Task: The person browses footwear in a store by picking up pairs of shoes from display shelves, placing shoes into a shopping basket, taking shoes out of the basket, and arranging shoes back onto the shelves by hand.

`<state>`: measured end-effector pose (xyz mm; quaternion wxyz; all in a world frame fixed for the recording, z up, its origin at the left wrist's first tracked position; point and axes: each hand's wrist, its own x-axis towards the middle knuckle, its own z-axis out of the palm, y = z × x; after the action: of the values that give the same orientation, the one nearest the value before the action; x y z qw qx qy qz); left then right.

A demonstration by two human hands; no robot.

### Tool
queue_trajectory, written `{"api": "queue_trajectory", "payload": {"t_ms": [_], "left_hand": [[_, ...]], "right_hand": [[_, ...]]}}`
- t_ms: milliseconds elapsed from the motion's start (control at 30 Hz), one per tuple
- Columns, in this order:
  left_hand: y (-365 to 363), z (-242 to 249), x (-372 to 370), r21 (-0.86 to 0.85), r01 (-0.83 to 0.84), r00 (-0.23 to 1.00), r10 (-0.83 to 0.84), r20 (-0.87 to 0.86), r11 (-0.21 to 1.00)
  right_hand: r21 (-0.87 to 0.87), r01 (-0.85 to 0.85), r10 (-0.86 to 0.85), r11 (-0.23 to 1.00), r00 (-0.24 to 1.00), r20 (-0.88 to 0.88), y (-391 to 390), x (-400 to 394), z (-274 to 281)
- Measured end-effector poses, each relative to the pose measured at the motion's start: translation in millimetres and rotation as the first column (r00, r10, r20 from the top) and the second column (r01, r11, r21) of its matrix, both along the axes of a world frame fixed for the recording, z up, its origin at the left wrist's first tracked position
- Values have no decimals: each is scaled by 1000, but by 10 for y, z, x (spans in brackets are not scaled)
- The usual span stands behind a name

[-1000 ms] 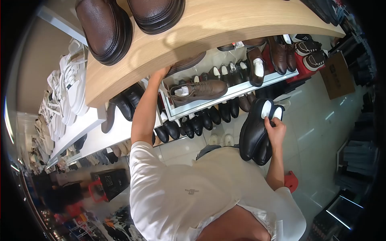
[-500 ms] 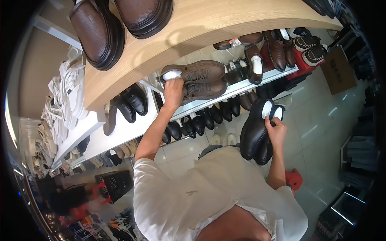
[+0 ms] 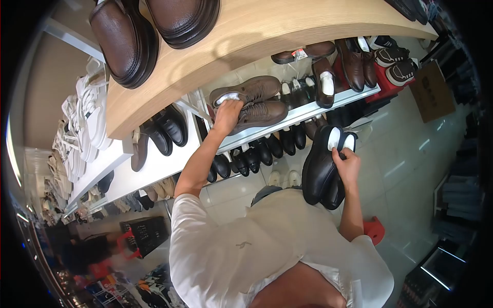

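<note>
Brown lace-up shoe [image 3: 261,88]: probably light, supple above, stiff-soled; best hold, heel collar. Mine: left fingers [image 3: 234,103], closed on its opening; right fingers [image 3: 336,154], pinching black shoes [image 3: 319,173].

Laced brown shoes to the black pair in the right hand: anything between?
In the head view, the shelf's white front edge and some dark shoes beneath lie between the laced brown shoes and black pair.

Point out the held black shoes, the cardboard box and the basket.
Black shoes [image 3: 317,177], head view: upper of one shoe.
Cardboard box [image 3: 434,93], head view: broad brown face.
Basket [image 3: 149,234], head view: dark side wall.
</note>
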<state>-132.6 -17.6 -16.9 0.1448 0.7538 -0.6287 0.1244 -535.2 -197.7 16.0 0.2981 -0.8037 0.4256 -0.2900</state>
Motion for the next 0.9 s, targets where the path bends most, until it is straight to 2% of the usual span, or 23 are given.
{"api": "queue_trajectory", "payload": {"t_ms": [167,233,333,433,500,567,633,700,767,900], "left_hand": [[80,4,-136,-97,-12,1000,10,-24,995],[194,168,-295,-89,-81,994,74,-79,993],[512,414,-594,-121,-176,972,154,-176,977],[877,472,-936,-164,-322,922,269,-280,932],[1110,469,-1163,-204,-444,863,356,-358,872],[1346,428,-1379,-207,-585,780,474,-407,784],[1534,392,-1611,-219,-652,730,522,-440,726],[1750,252,-1769,-244,-759,638,616,-463,603],[1942,202,-1936,-222,-807,580,667,-468,547],[2201,249,-2214,-222,-871,490,745,-452,438]], "right_hand": [[-19,-7,8,1000,1000,26,-47,-64,-8],[-26,-16,17,1000,999,32,-111,-55,43],[-138,-188,196,972,980,46,-211,7,132],[-309,-360,377,880,926,-6,-287,231,193],[-382,-432,453,817,891,-37,-298,473,228],[-431,-467,524,772,852,15,-357,776,141],[-461,-517,584,721,812,2,-359,1101,198],[-583,-530,661,616,750,16,-419,1502,97],[-620,-557,733,552,679,42,-467,1896,51],[-676,-522,742,521,668,56,-573,2595,20]]}}
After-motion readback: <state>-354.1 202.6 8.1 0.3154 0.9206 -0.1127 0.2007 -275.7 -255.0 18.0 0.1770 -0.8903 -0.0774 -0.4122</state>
